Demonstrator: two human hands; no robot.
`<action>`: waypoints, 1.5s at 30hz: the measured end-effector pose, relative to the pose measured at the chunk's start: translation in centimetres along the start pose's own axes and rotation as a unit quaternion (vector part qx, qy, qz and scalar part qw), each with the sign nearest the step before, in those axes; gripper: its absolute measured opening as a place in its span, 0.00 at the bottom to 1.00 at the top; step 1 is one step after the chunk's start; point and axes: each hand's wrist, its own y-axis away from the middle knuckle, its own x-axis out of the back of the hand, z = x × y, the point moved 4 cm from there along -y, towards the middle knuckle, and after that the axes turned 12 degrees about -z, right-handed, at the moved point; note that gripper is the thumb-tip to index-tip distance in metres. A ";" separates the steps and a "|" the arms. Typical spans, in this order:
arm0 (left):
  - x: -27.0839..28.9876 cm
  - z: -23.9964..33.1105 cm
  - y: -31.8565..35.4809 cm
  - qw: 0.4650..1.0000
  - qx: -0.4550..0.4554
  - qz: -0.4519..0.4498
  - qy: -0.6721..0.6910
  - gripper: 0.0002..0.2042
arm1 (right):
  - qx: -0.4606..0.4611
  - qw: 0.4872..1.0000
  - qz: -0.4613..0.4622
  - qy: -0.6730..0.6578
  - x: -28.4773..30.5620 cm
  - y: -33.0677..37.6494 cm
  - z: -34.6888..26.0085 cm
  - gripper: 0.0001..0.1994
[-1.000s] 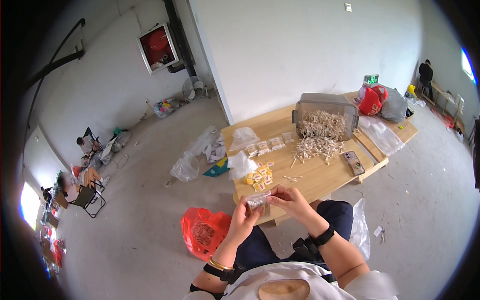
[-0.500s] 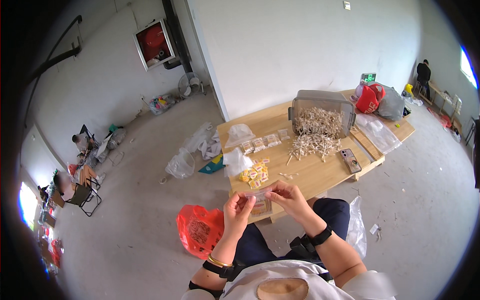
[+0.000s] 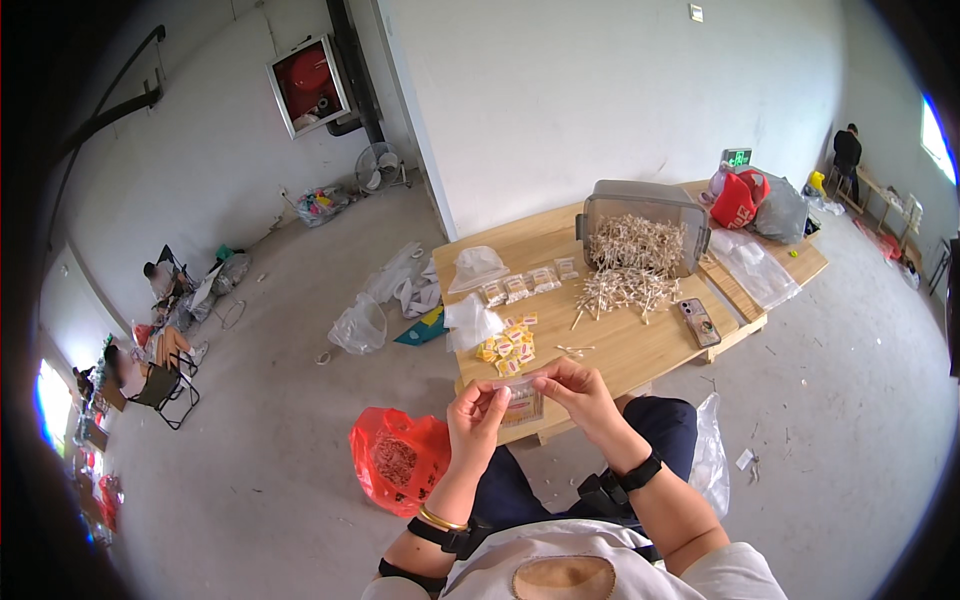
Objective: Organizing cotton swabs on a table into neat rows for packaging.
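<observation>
Left hand, head view: my left hand [image 3: 476, 414] is pinching one end of a small clear bag's [image 3: 523, 410] top edge.
Right hand: my right hand [image 3: 580, 396] is pinching the other end.
Clear bag: hanging between my hands, swabs showing through.
Beyond my hands: yellow packets [image 3: 510, 350] are lying near; farther right, loose swabs [image 3: 625, 292] are lying before a grey tub [image 3: 650, 203].
Left of my hands: a red bag [image 3: 366, 455] is sitting lower.

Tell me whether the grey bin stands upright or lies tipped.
Tipped: the grey bin opens sideways, and cotton swabs spill from it onto the table.
</observation>
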 end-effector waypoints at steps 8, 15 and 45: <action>-0.2 -0.2 -0.3 1.000 -0.002 0.011 -0.004 0.04 | 0.018 0.998 0.018 0.054 0.5 -0.1 0.3 0.08; -0.7 -1.6 -1.1 0.997 0.070 -0.003 -0.026 0.04 | 0.007 0.990 0.055 0.132 1.0 0.0 1.6 0.06; 1.7 -11.7 -2.2 0.984 0.172 0.000 -0.049 0.06 | -0.090 0.992 0.087 0.019 6.9 0.1 9.7 0.08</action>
